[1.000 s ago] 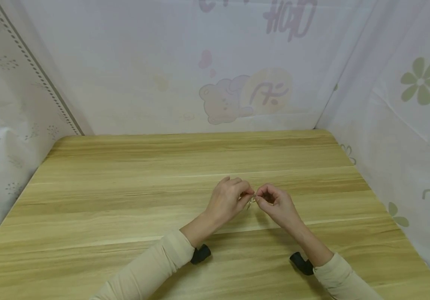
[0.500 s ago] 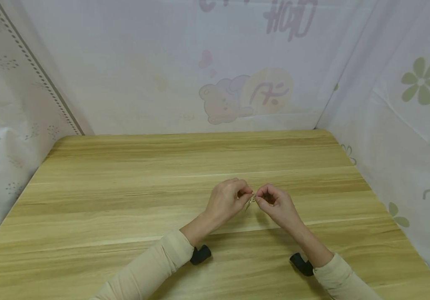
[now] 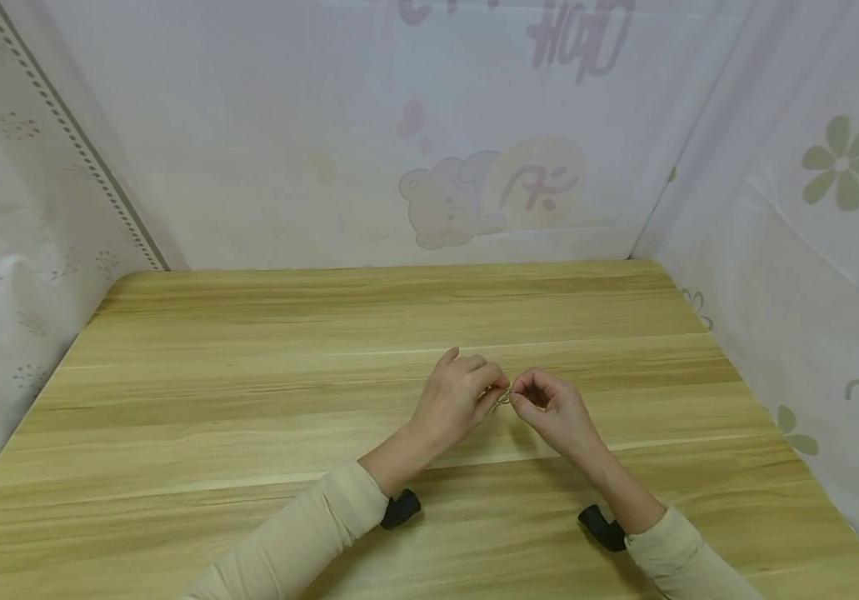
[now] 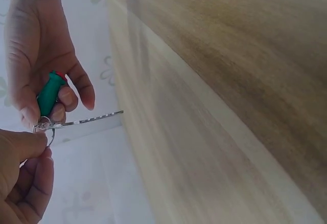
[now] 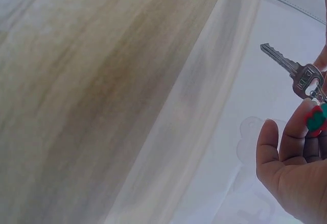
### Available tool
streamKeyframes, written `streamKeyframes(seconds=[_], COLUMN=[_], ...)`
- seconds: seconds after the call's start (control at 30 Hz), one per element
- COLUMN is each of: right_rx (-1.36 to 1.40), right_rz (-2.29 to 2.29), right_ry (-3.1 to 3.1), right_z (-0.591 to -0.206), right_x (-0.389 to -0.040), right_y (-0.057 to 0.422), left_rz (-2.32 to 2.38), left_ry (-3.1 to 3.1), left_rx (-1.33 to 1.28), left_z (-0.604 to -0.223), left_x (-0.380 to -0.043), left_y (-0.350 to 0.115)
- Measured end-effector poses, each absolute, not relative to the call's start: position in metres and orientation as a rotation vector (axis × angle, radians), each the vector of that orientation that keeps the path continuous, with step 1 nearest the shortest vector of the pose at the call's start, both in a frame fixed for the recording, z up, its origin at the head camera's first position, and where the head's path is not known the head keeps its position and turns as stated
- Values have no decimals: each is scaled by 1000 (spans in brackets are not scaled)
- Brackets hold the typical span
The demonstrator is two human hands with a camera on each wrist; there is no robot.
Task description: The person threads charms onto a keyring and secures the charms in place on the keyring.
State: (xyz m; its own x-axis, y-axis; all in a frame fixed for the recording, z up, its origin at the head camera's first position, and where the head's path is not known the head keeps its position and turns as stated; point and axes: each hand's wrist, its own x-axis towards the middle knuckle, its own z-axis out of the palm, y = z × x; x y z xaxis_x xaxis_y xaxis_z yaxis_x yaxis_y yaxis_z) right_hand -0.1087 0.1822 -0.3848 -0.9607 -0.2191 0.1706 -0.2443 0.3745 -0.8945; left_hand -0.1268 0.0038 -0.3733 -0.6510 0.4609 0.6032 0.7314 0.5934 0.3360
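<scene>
In the head view my left hand [image 3: 453, 396] and right hand [image 3: 560, 417] meet fingertip to fingertip over the wooden table [image 3: 287, 358]. Between them is a small keychain. The left wrist view shows my left thumb and finger pinching the split ring [image 4: 51, 138] at its edge. My right hand holds a green charm with a red end [image 4: 49, 93] in its fingers, its thumb right by the ring. From the ring a silver key [image 4: 92, 119] sticks out edge-on. Its toothed blade and broad head show in the right wrist view, where the key [image 5: 305, 78] hangs beside a short chain.
Black curved pieces, one near the left wrist [image 3: 401, 509] and one near the right wrist [image 3: 603, 528], stick out below the forearms. A pale printed cloth [image 3: 287, 150] stands behind the table's back edge and along both sides.
The left hand dipped slightly and came back, its far fingers now more raised. The key hung lower half a second ago and now shows less below the fingers. The right hand stays in place.
</scene>
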Motion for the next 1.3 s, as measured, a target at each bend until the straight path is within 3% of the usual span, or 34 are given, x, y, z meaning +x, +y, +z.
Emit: streamKeyframes(seconds=[0.67, 1.03, 1.3], right_rx=[435, 436, 418], right_rz=[1696, 1688, 1694], right_ry=[-2592, -2607, -2607], right_z=[-385, -383, -382], right_x=[-109, -107, -107], right_y=[181, 181, 180], left_rz=[-1005, -746, -825], left_ry=[-2454, -2367, -2375], left_rx=[-816, -965, -931], left_z=[-371, -371, -370], left_x=[-126, -127, -126], left_y=[3, 2, 1])
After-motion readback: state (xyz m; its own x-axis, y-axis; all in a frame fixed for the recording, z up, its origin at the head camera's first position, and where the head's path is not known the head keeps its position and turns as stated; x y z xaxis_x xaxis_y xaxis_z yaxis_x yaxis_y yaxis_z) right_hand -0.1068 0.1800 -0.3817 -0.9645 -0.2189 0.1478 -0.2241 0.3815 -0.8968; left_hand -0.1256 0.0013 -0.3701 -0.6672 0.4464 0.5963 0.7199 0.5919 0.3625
